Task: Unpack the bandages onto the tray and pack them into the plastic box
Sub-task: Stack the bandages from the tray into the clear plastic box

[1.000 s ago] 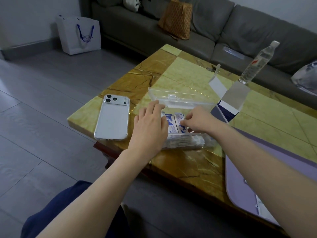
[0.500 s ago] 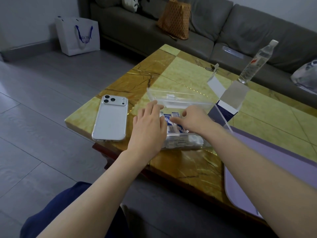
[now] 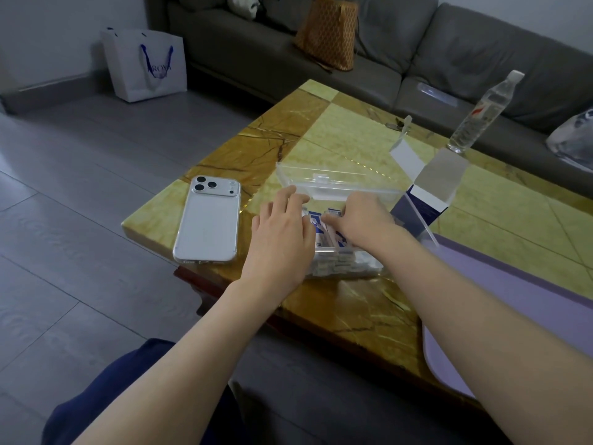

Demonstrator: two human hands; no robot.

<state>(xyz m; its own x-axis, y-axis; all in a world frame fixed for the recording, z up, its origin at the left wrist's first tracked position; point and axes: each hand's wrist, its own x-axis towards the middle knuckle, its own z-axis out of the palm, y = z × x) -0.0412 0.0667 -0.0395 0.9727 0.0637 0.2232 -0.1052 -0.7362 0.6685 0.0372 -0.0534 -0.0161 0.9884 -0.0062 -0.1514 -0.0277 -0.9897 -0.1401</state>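
A clear plastic box stands near the table's front edge with its lid tilted open at the back. Blue-and-white wrapped bandages lie inside, and more of the stack shows through the front wall. My left hand rests with fairly straight fingers against the box's left side. My right hand reaches into the box from the right, its fingers laid on top of the bandages. A lilac tray lies to the right, partly under my right forearm.
An open blue-and-white cardboard carton stands just right of the plastic box. A white phone lies face down left of it. A water bottle stands at the table's far edge. Sofa and bags lie beyond.
My right hand has slid left across the bandages inside the box. My left hand has stayed at the box's left side.
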